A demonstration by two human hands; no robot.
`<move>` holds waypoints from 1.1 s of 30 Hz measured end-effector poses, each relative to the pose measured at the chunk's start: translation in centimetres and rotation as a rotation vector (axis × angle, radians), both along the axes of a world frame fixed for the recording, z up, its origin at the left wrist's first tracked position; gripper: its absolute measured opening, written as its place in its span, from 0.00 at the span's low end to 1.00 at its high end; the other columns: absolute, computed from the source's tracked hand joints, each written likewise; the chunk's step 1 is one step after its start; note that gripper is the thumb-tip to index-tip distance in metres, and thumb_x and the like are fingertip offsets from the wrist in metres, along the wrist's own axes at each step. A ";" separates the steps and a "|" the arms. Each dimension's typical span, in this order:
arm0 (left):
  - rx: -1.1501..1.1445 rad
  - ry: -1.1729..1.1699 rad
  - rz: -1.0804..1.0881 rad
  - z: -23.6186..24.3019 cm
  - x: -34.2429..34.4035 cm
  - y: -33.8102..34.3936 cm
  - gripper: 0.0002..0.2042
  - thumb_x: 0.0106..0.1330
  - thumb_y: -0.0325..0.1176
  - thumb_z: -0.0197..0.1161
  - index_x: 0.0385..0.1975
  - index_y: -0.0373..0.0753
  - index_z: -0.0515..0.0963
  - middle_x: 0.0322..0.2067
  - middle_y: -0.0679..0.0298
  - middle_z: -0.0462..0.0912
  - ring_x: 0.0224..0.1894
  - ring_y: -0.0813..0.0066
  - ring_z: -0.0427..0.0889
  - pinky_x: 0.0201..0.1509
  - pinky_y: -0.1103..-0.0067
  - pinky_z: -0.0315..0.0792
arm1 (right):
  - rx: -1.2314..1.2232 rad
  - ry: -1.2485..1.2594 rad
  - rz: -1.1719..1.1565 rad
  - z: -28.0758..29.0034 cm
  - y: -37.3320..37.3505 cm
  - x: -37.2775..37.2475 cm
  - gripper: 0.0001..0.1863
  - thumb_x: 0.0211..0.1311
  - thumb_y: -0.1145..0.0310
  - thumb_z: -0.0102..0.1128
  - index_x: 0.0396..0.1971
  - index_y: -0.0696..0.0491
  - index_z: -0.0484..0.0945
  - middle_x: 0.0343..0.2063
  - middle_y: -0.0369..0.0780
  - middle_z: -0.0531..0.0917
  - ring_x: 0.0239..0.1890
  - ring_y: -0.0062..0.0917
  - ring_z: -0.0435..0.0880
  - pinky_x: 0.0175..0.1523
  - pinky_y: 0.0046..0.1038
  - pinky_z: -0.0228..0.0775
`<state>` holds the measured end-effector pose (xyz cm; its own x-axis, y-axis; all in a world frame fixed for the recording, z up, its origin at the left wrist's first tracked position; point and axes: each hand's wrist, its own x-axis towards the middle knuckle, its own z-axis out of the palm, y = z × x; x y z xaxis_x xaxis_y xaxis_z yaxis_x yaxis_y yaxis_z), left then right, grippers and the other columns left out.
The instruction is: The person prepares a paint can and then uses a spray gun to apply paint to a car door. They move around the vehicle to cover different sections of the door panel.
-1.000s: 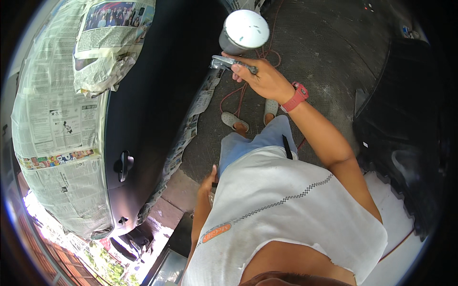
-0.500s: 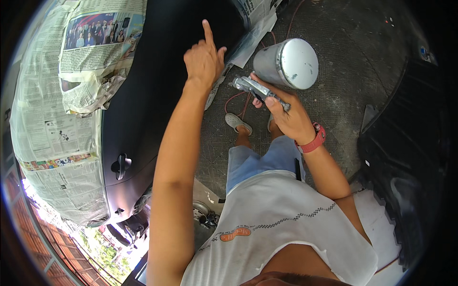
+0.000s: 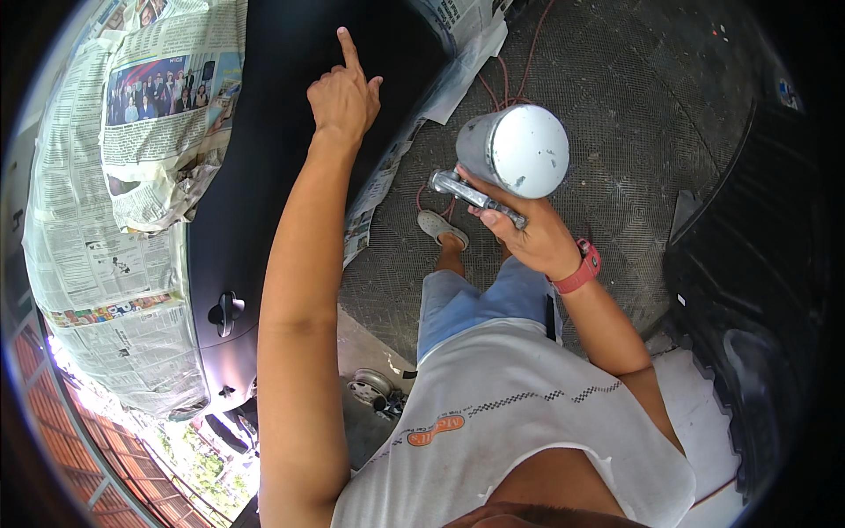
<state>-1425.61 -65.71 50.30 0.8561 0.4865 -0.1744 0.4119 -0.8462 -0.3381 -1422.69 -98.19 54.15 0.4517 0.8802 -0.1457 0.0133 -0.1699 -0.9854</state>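
Observation:
My right hand grips a metal paint spray gun by its handle. On the gun sits a round cup with a pale, speckled lid. Out over the dark car body panel reaches my left hand, its index finger stretched out, the thumb apart and the other fingers curled. It holds nothing; whether the fingertip touches the panel I cannot tell. Newspaper masking covers the car's windows at the left, and more newspaper hangs along the panel's right edge.
A black door handle juts from the panel. A thin red hose runs over the dark textured floor. At the right stands a large black moulded part. A metal wheel lies left of my body.
My left hand has shifted left over the panel, still with its finger out. The spray gun in my right hand has come slightly nearer to me, and its cup has tilted.

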 end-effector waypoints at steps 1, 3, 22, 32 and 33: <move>-0.002 0.012 -0.001 0.0 -0.2 -0.1 0.50 0.68 0.55 0.65 0.78 0.30 0.45 0.29 0.57 0.86 0.29 0.62 0.87 0.32 0.68 0.81 | 0.019 -0.005 -0.012 0.1 0.3 0.0 0.26 0.76 0.54 0.54 0.65 0.52 0.77 0.60 0.50 0.81 0.65 0.41 0.78 0.70 0.39 0.66; -0.007 0.017 -0.010 0.0 -0.4 -0.1 0.50 0.67 0.55 0.65 0.78 0.31 0.46 0.29 0.57 0.86 0.29 0.63 0.87 0.32 0.68 0.81 | 0.058 -0.016 -0.035 0.1 0.9 0.1 0.25 0.73 0.56 0.57 0.65 0.50 0.78 0.61 0.52 0.80 0.66 0.46 0.76 0.71 0.41 0.64; -0.455 0.414 0.121 -4.2 -21.4 -12.5 0.35 0.72 0.54 0.58 0.71 0.33 0.65 0.44 0.51 0.86 0.47 0.56 0.86 0.50 0.60 0.78 | 0.036 0.188 -0.172 2.3 6.4 4.6 0.30 0.80 0.46 0.45 0.70 0.49 0.73 0.32 0.33 0.84 0.32 0.12 0.79 0.27 0.17 0.68; -1.064 0.556 1.155 -5.3 -53.9 -26.9 0.36 0.70 0.62 0.55 0.69 0.40 0.70 0.61 0.41 0.77 0.66 0.44 0.74 0.70 0.61 0.69 | 0.011 0.051 -0.447 3.9 6.6 8.7 0.30 0.79 0.43 0.49 0.60 0.54 0.81 0.27 0.35 0.83 0.27 0.15 0.79 0.26 0.21 0.70; -1.121 0.587 1.041 -5.6 -56.7 -27.0 0.35 0.70 0.62 0.55 0.69 0.41 0.71 0.62 0.41 0.77 0.66 0.44 0.74 0.70 0.60 0.69 | -0.002 0.071 -0.425 4.3 6.5 8.4 0.30 0.79 0.44 0.48 0.59 0.54 0.81 0.27 0.35 0.83 0.27 0.15 0.79 0.27 0.21 0.71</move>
<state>-1482.28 -92.70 44.67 -0.0475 0.1910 -0.9804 0.9717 -0.2186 -0.0897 -1414.25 -91.65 58.45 0.7631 0.6173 -0.1911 -0.1262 -0.1478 -0.9809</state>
